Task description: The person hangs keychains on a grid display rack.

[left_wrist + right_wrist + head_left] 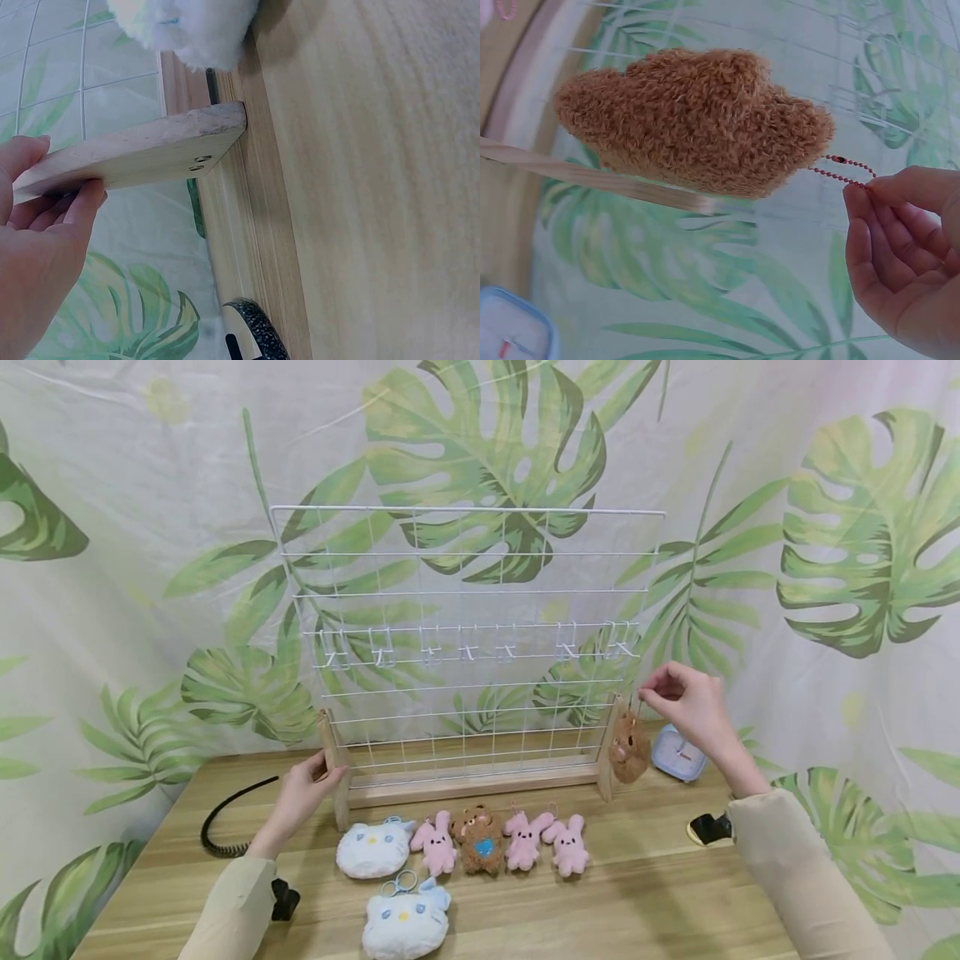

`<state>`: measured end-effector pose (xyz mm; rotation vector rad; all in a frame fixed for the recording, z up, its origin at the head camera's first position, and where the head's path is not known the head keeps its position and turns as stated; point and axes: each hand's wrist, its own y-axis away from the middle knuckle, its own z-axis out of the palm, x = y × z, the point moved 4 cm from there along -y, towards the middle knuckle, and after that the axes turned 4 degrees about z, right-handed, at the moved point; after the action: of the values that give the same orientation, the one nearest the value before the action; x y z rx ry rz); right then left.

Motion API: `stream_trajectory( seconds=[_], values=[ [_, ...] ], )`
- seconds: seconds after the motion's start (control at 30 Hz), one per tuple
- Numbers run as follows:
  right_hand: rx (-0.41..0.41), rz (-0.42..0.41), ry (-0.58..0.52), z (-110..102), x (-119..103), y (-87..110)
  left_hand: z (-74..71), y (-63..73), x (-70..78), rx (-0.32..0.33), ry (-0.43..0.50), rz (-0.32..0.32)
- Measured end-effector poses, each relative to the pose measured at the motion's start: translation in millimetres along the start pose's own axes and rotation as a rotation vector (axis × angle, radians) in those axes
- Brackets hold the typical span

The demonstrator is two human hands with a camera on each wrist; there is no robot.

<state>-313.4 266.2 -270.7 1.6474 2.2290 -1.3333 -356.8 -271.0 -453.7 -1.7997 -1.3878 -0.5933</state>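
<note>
A brown plush bear keychain (630,748) hangs by its ball chain from my right hand (692,706), whose thumb and forefinger pinch the chain (840,177). It dangles beside the right wooden post of a white wire grid rack (480,681). With my left hand (303,793) I grip the rack's left wooden post (150,150), thumb on one side and fingers on the other. Several white hooks (468,647) sit in a row on the grid with nothing hanging on them. In the right wrist view the bear's furry body (697,112) shows, its face turned away.
Before the rack lie two white plush cat heads (372,850), a brown bear (478,842) with a blue heart and several pink plush bunnies (570,845). A black headband (225,810) lies at left. A blue clock (678,753) and a dark-and-yellow object (708,829) are at right.
</note>
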Motion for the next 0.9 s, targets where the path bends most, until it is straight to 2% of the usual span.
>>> stream_trajectory(
  seconds=[0.17, 0.27, 0.43, 0.63, 0.9],
  values=[
    [0.061, -0.048, -0.013, -12, -12, -12.2, 0.0, 0.0, 1.0, 0.006, 0.003, 0.005],
    [0.071, -0.046, -0.004, -16, -16, -19.7, -0.2, -0.3, 0.7, 0.009, 0.007, 0.005],
    [0.075, -0.034, 0.031, -21, -21, -30.0, 0.1, 0.2, 0.8, -0.006, 0.013, 0.002],
    [0.075, -0.016, 0.015, -23, -23, -37.7, -0.6, 1.2, 1.0, -0.011, 0.011, -0.003],
    [0.041, 0.007, 0.050, -22, -17, -44.0, -0.8, 0.6, 1.0, -0.012, 0.012, -0.005]
  ],
)
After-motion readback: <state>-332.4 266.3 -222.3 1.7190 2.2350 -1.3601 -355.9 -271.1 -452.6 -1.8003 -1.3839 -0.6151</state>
